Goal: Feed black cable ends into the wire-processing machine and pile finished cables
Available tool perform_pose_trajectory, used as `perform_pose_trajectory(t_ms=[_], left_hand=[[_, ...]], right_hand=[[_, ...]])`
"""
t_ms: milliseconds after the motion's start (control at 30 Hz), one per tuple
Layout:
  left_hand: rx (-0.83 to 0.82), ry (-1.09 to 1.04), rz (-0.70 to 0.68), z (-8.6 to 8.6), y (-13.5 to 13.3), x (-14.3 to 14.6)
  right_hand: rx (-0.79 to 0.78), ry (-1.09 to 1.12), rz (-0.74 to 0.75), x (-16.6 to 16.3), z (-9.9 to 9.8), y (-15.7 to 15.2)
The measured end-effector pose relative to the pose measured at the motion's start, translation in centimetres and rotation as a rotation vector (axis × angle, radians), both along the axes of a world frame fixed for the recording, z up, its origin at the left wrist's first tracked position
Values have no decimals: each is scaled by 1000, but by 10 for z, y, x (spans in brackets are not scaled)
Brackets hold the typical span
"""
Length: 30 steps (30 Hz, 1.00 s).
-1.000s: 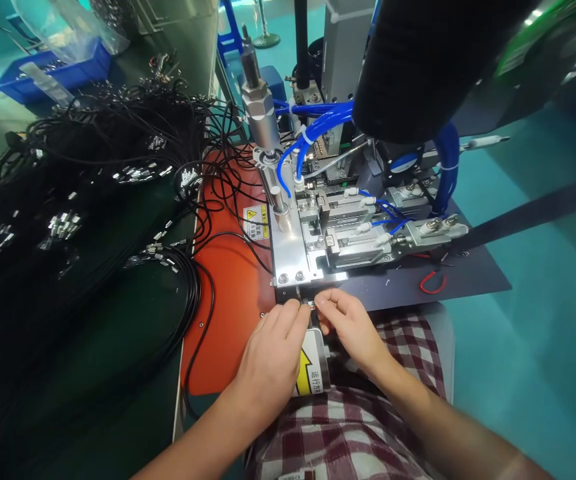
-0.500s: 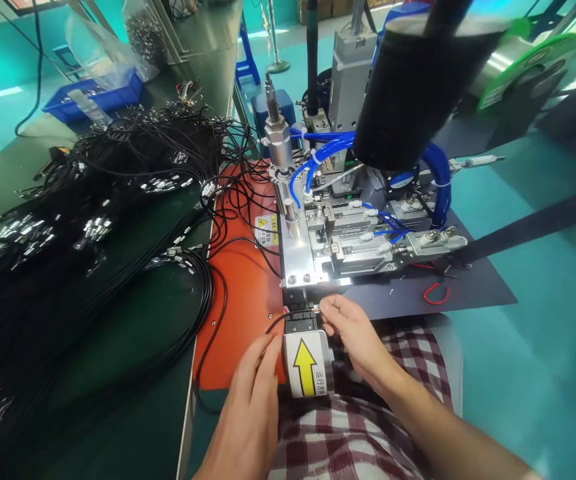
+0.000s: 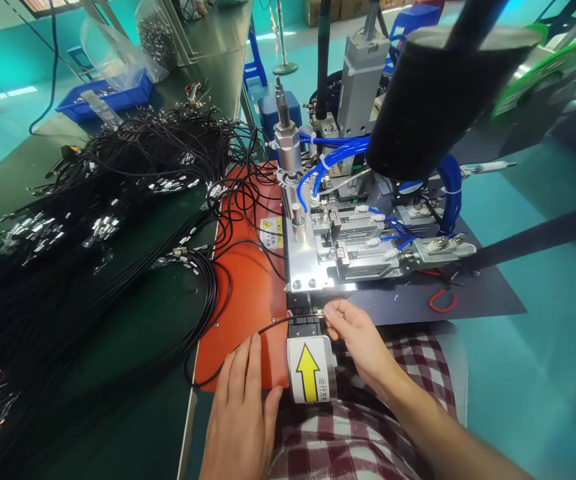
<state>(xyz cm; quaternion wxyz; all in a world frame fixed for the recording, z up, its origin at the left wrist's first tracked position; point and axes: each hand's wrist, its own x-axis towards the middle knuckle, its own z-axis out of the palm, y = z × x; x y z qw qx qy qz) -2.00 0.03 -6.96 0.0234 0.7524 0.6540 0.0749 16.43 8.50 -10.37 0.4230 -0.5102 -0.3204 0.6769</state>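
Since the earlier frame: left hand point(image 3: 241, 413) has slid back and outward, away from the arrow cover, and now lies over the near edge of the red plate point(image 3: 253, 287); right hand point(image 3: 355, 330) stays by the track.

Right grip: thumb and forefinger pinching one end of the black cable point(image 3: 278, 323), held just over the dark track block point(image 3: 304, 330). Left grip: fingers outstretched, tips by the same cable; cannot tell whether they press it. Cable runs from right fingertips across the plate to the left hand.

Risks, as I judge them: a tug from the left could skew the end or pull it from the pinch; loose cable loops point(image 3: 241, 200) on the plate might snag it (they crowd the machine).

Writing: yellow arrow label point(image 3: 309, 373) reads 运行方, last character cut off. Warning label point(image 3: 271, 232) has a triangle; small print illegible. No brand legible.
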Motion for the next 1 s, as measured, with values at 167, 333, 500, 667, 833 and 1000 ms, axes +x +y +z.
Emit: perform_pose_trajectory(t_ms=[167,333,500,667,833,1000], left_hand=[[-31,-8,-13,0,17,-11],[-107,-43,-64,1,22,-27],[-134,-72,-56,1,21,-34],[-84,-94,-70,-3,21,-35],[-84,-85,-65,-8,21,-36],[-71,-64,-81,-6,20,-36]], right_hand=[[-17,5,7,0,2,0],[-45,11,5,0,7,1],[-35,84,-14,6,-7,-2],[-104,78,-148,25,-26,-16],[-155,21,-179,36,-21,-29],[-178,29,-205,33,-14,-33]])
